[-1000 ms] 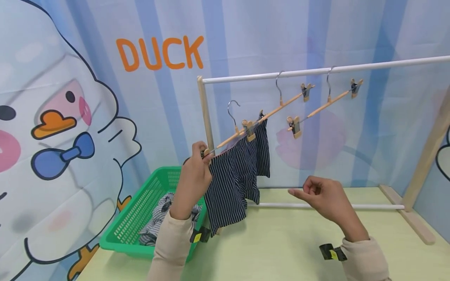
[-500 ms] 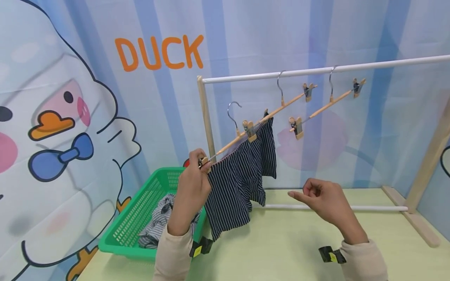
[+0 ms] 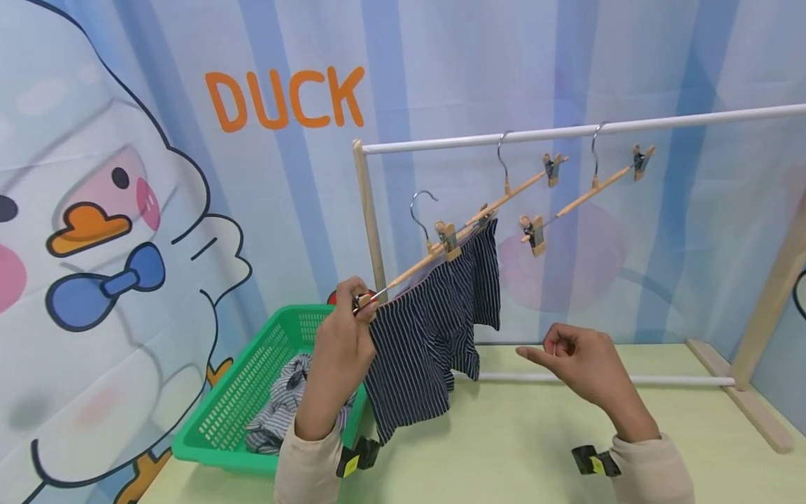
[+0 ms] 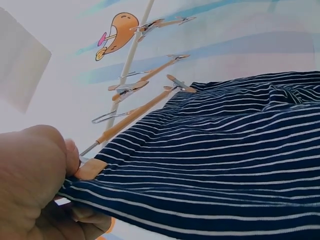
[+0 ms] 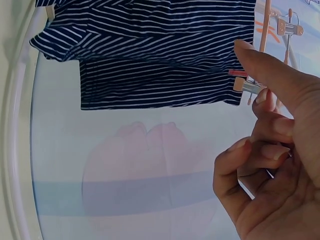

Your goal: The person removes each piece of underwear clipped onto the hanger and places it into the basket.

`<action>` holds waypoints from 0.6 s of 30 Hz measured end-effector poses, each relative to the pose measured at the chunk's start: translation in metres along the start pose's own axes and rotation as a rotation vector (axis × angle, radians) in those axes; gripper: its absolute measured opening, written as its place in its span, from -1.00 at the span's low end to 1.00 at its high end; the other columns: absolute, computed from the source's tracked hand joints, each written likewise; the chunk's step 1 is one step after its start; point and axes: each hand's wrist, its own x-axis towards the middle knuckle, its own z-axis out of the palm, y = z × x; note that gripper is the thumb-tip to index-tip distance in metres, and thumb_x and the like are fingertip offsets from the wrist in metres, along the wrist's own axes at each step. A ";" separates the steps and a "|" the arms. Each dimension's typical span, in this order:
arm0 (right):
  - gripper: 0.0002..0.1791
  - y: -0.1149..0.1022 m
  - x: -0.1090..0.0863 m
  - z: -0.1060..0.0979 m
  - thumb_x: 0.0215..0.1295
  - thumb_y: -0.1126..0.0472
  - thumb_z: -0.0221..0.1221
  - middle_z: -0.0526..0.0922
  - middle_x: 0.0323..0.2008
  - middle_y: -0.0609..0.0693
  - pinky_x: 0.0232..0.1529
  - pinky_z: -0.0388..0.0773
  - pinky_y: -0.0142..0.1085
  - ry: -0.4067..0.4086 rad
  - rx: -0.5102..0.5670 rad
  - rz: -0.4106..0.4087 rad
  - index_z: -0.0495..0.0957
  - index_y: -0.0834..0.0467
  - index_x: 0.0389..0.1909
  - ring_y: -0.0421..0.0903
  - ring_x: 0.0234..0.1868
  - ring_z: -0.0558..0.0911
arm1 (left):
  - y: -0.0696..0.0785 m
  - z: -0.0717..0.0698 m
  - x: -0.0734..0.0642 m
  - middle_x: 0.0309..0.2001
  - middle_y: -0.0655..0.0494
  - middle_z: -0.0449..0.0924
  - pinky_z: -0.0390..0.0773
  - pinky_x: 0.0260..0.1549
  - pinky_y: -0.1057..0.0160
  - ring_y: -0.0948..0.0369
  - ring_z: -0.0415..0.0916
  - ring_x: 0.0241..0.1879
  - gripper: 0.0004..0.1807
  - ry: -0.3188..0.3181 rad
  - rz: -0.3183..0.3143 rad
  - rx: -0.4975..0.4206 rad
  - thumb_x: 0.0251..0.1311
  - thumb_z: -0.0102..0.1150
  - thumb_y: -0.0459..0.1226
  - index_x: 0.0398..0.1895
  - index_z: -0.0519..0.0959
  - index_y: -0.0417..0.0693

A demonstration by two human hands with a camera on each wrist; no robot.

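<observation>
My left hand [image 3: 343, 357] grips the near end of a wooden clip hanger [image 3: 412, 267], fingers around its clip. Dark navy shorts with white stripes [image 3: 418, 343] hang from the hanger; in the left wrist view their waistband corner sits in the clip [image 4: 91, 169] beside my fingers. The far clip [image 4: 181, 84] is at the other end of the waistband. The hanger's metal hook [image 3: 420, 213] points up, apart from the rail. My right hand [image 3: 582, 360] hovers to the right of the shorts, holding nothing, thumb out and fingers loosely curled.
A white rail [image 3: 434, 145] on a wooden frame carries two more clip hangers [image 3: 513, 192], without garments. A green basket [image 3: 214, 413] with striped grey-and-white cloth [image 3: 283, 406] stands at left on the pale table [image 3: 504, 441]. A printed duck curtain [image 3: 302, 42] hangs behind.
My left hand has lowered a little, and the hanger with the shorts has come down with it, the far end shifting slightly right. My right hand has hardly moved.
</observation>
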 end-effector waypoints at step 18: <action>-0.54 0.005 0.000 -0.004 0.17 -0.21 0.35 0.23 -0.71 -0.16 -0.53 0.24 -0.34 0.009 0.008 0.020 0.48 0.07 -0.56 -0.25 -0.69 0.22 | -0.005 -0.003 -0.008 -0.09 -0.24 0.66 0.24 -0.62 0.38 0.12 0.53 -0.54 -0.83 0.036 0.096 0.027 0.50 -0.13 -0.41 0.07 0.23 -0.15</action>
